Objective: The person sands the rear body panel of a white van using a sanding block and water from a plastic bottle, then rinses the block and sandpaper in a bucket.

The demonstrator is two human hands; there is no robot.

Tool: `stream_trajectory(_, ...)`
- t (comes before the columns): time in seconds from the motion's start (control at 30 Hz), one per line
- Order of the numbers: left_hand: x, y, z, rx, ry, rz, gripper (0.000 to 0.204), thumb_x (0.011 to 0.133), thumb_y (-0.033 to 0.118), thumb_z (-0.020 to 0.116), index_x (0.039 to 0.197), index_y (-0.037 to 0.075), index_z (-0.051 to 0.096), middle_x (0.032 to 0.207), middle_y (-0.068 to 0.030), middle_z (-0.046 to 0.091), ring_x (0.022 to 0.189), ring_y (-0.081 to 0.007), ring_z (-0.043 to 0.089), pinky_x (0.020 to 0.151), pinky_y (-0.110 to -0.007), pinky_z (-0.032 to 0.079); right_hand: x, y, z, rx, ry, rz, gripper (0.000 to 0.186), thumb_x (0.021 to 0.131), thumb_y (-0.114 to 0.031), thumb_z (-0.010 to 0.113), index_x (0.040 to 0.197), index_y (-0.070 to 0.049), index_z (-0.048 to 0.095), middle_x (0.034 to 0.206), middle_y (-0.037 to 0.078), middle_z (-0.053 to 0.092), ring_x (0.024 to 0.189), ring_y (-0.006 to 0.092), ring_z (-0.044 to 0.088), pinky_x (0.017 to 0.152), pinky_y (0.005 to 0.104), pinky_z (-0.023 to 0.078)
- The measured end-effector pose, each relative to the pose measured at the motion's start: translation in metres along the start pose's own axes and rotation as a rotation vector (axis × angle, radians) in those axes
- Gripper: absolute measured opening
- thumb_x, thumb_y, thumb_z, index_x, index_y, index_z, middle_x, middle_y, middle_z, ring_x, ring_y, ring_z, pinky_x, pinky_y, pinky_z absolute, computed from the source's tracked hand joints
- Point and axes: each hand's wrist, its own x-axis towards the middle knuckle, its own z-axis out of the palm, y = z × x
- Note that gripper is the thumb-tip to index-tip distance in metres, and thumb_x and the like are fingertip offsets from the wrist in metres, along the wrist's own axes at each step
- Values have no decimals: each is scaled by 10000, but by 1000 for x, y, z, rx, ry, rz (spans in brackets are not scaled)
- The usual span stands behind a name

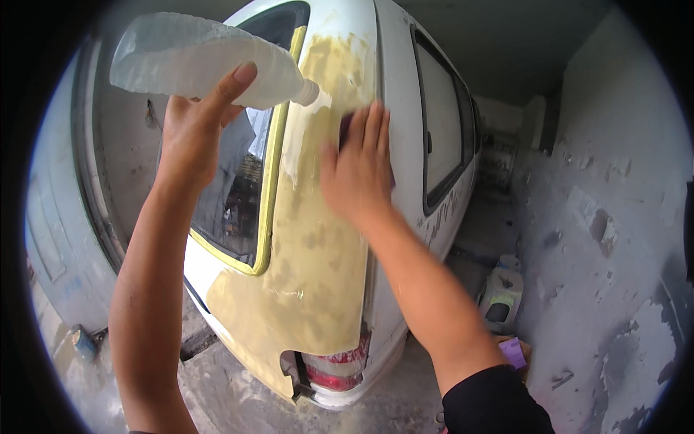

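My left hand (202, 134) grips a translucent plastic bottle (177, 54), tilted with its mouth toward a white vehicle's rear corner. The corner panel (303, 253) carries mottled beige filler, with a paler wet-looking streak below the bottle's mouth. My right hand (358, 173), blurred, presses a dark thin pad (345, 130) on the upper pillar, fingers pointing up; most of the pad is covered. Yellow edging (270, 184) runs along the rear window (231, 202). A red tail light (336, 372) sits low on the corner.
The vehicle's side window (442, 123) faces a peeling grey wall (607, 239). Low beside that wall are a pale plastic container (506, 289) and a purple item (512, 353). A blue can (85, 346) sits on the left floor near a grey door (58, 217).
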Motion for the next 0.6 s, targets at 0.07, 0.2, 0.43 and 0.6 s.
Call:
stream_trajectory(0.07,1,8,8,-3,-17,-6,835,769,472,754,1337,-42,423,1307,-216,519,1258,-346,474,1079,-509,330,41,-2,-4,96,-10,138,711,950,-312,406,1389,205,188,1480,396,125,1407,501,105,1171,473,109)
stream_trajectory(0.2,-1,3,13,-1,0,-28,818,770,466,757,1324,-46,440,1289,-215,533,1252,-336,484,1081,-504,337,-21,-9,-6,158,-41,192,719,955,-312,400,1376,228,182,1456,430,123,1396,514,125,1166,471,140)
stream_trajectory(0.43,-7,-2,6,33,-10,-12,811,738,463,785,1299,-28,467,1230,-195,562,1204,-336,528,1033,-498,400,-249,-58,-42,391,-206,325,693,948,-248,449,1431,151,152,1488,393,75,1401,513,111,1142,510,142)
stream_trajectory(0.6,-19,4,1,12,-29,-51,749,740,441,796,1266,-10,511,1189,-169,591,1137,-302,564,954,-429,452,-241,-50,-37,383,-147,248,679,945,-240,429,1409,181,166,1470,421,72,1390,542,96,1142,523,120)
